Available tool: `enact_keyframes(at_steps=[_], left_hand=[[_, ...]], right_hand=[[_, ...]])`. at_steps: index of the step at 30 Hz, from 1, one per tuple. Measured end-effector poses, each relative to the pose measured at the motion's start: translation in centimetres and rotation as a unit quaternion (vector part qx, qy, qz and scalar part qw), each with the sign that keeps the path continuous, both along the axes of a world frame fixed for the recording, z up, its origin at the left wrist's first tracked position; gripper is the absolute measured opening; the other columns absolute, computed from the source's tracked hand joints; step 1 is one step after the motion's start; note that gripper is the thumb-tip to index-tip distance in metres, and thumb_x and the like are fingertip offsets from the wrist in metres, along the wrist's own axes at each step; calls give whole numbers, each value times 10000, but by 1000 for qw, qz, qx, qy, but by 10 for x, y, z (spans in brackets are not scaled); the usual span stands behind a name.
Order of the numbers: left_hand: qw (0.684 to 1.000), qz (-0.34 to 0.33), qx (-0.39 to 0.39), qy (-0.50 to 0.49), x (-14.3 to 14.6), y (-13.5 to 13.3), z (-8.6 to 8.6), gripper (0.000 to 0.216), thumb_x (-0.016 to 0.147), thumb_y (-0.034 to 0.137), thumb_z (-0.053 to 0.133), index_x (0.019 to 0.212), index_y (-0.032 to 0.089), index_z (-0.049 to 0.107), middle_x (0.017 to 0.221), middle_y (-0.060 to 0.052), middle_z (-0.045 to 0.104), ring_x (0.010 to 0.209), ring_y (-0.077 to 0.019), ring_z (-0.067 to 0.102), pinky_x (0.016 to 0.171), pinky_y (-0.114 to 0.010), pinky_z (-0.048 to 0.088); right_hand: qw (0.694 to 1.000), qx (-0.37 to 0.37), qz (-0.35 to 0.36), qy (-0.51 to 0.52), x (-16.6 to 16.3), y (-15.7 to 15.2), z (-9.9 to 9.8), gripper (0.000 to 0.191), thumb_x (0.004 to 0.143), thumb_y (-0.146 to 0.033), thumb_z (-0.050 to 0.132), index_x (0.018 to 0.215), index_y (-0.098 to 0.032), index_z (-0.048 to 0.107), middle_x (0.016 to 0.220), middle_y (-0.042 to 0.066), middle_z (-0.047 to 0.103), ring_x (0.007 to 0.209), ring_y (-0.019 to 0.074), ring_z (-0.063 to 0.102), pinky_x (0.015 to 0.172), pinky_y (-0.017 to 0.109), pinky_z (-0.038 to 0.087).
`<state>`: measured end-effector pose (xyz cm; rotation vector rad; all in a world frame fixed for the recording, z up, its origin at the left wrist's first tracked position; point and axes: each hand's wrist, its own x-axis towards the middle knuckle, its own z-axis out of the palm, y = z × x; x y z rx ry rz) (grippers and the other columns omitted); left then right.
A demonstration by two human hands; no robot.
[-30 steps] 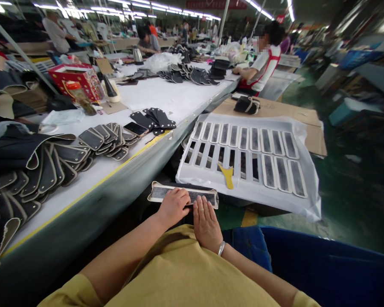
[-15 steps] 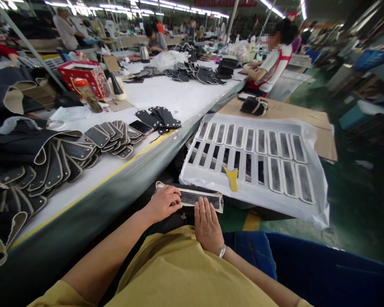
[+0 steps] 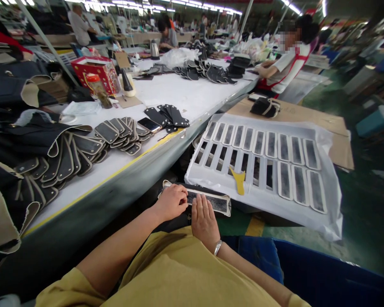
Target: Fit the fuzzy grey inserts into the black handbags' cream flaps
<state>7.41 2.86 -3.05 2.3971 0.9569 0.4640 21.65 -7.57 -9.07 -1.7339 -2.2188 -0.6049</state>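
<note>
Left hand point(image 3: 172, 202): fingers curled, pressing down on the left end of a long dark strip piece point(image 3: 211, 200) with a pale border, lower centre of the frame. Right hand point(image 3: 205, 219): flat, fingers together and extended, fingertips resting on the near edge of the same piece; silver bracelet point(image 3: 218, 247) at the wrist. Neither hand lifts the piece; both hold it against the lap, just below a white sheet point(image 3: 262, 200).

White sheet, centre right: carries two rows of similar dark strips point(image 3: 284, 147) with pale borders, laid side by side; the left part of the near row shows open slots. A small yellow scraper point(image 3: 239, 179) lies on the sheet's near part, near the piece under the hands.

Bench point(image 3: 179, 96), left and upper centre: white top, yellow line along its near edge. On it, fanned dark cut parts point(image 3: 83, 149), a phone point(image 3: 149, 124) and a further fan of black parts point(image 3: 169, 116). Upper left: a red patterned box point(image 3: 94, 72); its print is too small to read. No legible brand or writing anywhere.

Upper right: another person point(image 3: 286, 64) in white and red sits at the bench's far end, arms on the bench.
</note>
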Motion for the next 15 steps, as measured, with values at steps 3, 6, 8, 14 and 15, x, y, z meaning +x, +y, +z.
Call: enact_keyframes(at_steps=[3, 6, 8, 14, 15], left_hand=[[999, 1, -29, -41, -20, 8, 5, 142, 724, 157, 579, 860, 196, 595, 1000, -36, 585, 930, -177, 555, 877, -333, 447], [1000, -3, 2, -31, -44, 12, 5, 126, 737, 220, 616, 862, 209, 600, 1116, -46, 550, 1059, -200, 509, 960, -360, 394], [1000, -10, 28, -8, -54, 12, 2, 61, 747, 250, 634, 794, 216, 619, 1139, -38, 556, 1112, -218, 478, 994, -387, 354], [997, -7, 64, -31, -56, 8, -13, 63, 791, 279, 617, 765, 224, 634, 1170, -31, 557, 1137, -209, 459, 999, -384, 337], [997, -14, 68, -39, -55, 7, -15, 67, 790, 285, 621, 767, 223, 633, 1180, -32, 555, 1145, -209, 453, 1008, -386, 329]], right_hand=[[1000, -4, 2, 14, -2, 3, 0, 443, 848, -107, 354, 1253, 41, 450, 1337, 273, 424, 1300, 365, 307, 992, 497, 386], [1000, -2, 8, 28, -2, 4, 0, 455, 846, -106, 362, 1275, 33, 427, 1349, 266, 412, 1325, 343, 269, 1009, 490, 368], [999, 3, 13, 32, -2, 5, 1, 465, 840, -107, 365, 1281, 31, 418, 1352, 259, 414, 1331, 337, 258, 1018, 482, 357], [998, 4, 24, 55, -3, 7, 3, 530, 825, -233, 448, 1286, 23, 406, 1343, 250, 432, 1316, 340, 294, 1039, 470, 320], [998, 4, 24, 59, -3, 8, 3, 558, 830, -286, 468, 1291, 20, 400, 1340, 254, 433, 1314, 342, 297, 1038, 469, 319]])
